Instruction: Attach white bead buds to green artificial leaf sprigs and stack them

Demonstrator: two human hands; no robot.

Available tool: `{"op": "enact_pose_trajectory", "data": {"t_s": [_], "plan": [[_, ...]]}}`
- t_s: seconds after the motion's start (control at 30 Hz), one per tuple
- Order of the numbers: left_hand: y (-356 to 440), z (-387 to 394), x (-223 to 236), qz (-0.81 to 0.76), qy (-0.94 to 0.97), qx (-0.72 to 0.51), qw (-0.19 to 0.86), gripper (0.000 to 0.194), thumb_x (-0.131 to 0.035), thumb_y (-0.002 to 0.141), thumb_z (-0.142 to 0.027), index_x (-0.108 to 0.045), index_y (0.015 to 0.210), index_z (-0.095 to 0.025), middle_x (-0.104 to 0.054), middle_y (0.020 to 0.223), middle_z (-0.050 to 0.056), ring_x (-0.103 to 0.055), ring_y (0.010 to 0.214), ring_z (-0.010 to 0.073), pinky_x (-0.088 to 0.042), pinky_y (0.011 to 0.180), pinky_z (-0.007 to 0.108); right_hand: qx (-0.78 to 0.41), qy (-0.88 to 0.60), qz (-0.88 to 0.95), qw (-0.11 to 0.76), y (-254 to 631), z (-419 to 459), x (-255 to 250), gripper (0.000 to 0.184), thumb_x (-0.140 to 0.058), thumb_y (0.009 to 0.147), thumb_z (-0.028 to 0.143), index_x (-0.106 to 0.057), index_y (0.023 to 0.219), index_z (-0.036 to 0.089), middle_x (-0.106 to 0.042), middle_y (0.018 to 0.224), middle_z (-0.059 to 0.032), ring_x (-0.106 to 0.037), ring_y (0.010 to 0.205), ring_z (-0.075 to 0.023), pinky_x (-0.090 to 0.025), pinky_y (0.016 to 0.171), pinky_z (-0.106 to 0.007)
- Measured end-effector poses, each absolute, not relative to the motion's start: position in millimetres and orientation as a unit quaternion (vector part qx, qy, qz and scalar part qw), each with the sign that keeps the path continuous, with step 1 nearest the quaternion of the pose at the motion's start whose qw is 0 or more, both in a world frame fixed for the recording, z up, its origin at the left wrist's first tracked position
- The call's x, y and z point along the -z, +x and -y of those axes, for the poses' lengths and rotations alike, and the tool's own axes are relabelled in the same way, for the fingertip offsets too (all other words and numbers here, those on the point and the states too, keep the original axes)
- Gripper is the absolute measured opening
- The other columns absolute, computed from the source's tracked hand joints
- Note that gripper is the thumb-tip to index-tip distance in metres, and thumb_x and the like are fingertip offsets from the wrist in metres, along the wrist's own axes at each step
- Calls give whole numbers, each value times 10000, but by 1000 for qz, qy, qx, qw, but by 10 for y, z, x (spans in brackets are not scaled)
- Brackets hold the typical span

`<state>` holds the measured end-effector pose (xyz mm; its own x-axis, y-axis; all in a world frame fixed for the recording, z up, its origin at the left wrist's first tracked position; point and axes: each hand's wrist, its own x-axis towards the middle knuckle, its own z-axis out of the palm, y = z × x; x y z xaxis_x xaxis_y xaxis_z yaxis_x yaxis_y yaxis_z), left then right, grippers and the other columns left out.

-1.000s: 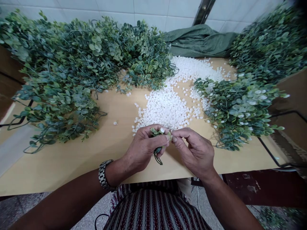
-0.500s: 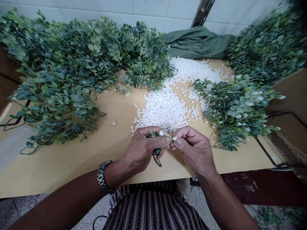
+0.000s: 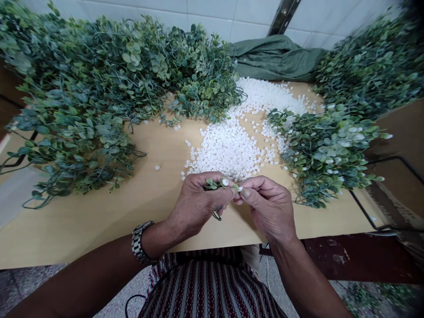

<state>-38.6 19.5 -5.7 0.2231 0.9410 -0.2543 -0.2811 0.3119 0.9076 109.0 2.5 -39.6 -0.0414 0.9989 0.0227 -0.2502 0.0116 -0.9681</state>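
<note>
Left hand [image 3: 195, 203]: fingers curled around a small green sprig [image 3: 211, 183], the thumb pressed down near its tip; a metal-banded watch [image 3: 141, 242] circles the wrist
Right hand [image 3: 271, 207]: thumb and forefinger pinched together on a tiny white piece [image 3: 240, 189] at the sprig's tip; the two hands meet almost fingertip to fingertip; whether the piece is seated on the stem cannot be told
Sprig in hand: above the near side of the wooden tabletop [image 3: 159, 198], just in front of the loose heap [image 3: 228, 148] of white pieces; leaves poke out over the thumb, beside one white bud [image 3: 225, 182], while the stem loops out below the palm
Feel of the sprig: probably feather-light, its leaves soft and its stem springy; best gripped close behind the tip, where it should flex least
Feel of the white piece: likely light, hard and smooth, apt to slip from a loose pinch; best taken by its sides, between the pads of thumb and forefinger
Flanking greenery: plain foliage [image 3: 99, 84] banked at the left; a white-dotted bunch [image 3: 331, 150] at the right, beside the heap; a crumpled green cloth [image 3: 278, 57] against the tiled wall [image 3: 212, 15]
</note>
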Motion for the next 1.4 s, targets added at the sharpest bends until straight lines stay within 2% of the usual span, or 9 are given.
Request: {"op": "enact_pose_trajectory", "data": {"t_s": [0.3,0.53,0.93,1.2,1.4], "plan": [[-393,-192,103,-447,474,-450,611,100,-587,670,-140,-629,585,-173,-515,482,-67,-442,391,58,-381,395,190,-469,-447,486,587,1034,11,404,48,-715,782,179,-701,786,225,-673,645,51,-590,583,-56,-488,570,-154],[-366,-180,108,-442,485,-481,582,113,-575,631,-97,-607,550,-169,-519,495,-63,-445,405,57,-381,408,193,-413,-474,487,606,992,38,427,55,-727,760,175,-700,765,223,-673,639,49,-593,565,-61,-494,551,-153],[-355,-171,48,-456,505,-489,546,133,-578,632,-87,-642,569,-185,-531,459,-70,-436,413,60,-372,418,191,-300,-511,535,602,951,81,407,48,-707,747,161,-690,759,204,-685,663,15,-619,600,-108,-531,589,-227],[-358,-169,43,-456,520,-485,535,136,-575,641,-94,-641,567,-187,-545,481,-65,-447,421,60,-387,427,192,-378,-491,499,606,957,54,413,38,-695,779,191,-677,750,208,-676,635,26,-610,573,-96,-520,551,-201],[-354,-165,25,-455,523,-488,531,146,-559,633,-73,-618,557,-182,-520,447,-80,-430,397,50,-365,413,186,-380,-489,506,601,967,33,411,43,-698,787,227,-683,760,197,-680,632,14,-617,573,-111,-528,556,-231]]}}
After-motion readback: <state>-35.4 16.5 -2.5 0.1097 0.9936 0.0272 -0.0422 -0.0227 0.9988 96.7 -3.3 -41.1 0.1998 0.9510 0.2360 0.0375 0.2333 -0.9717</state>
